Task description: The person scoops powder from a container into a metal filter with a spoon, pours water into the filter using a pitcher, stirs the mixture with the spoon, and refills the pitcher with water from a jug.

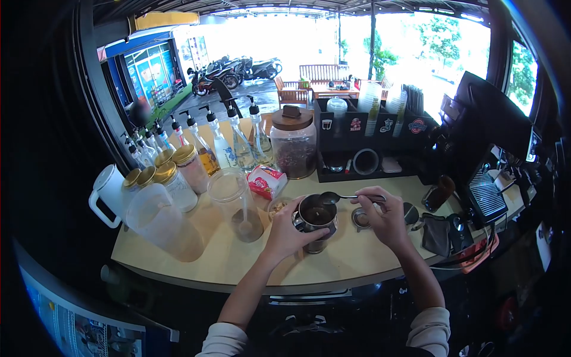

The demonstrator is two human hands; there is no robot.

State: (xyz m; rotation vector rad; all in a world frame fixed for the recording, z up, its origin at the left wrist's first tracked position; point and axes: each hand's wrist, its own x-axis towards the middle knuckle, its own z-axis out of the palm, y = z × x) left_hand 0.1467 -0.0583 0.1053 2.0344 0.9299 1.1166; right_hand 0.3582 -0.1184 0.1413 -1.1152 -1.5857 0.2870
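Observation:
A metal cup (316, 221) with dark contents stands tilted slightly over the pale counter, and my left hand (289, 231) is wrapped round its left side. A spoon (330, 198) is in my right hand (383, 215), pinched by the handle, its bowl over the cup's rim. Just right of the cup, partly beside my right hand, lies a small round metal dish (360, 218). Behind my left hand sits a small bowl (278, 207) of light brown pieces. A clear container (231, 199) with brown powder and a scoop stands to the left.
Pump bottles (235, 140) line the back left, near gold-lidded jars (178, 178), a white jug (107, 193) and a clear pitcher (157, 220). Behind are a red-and-white packet (266, 181), a wooden-lidded jar (294, 146) and a black cup rack (369, 143). A coffee machine (489, 184) stands right.

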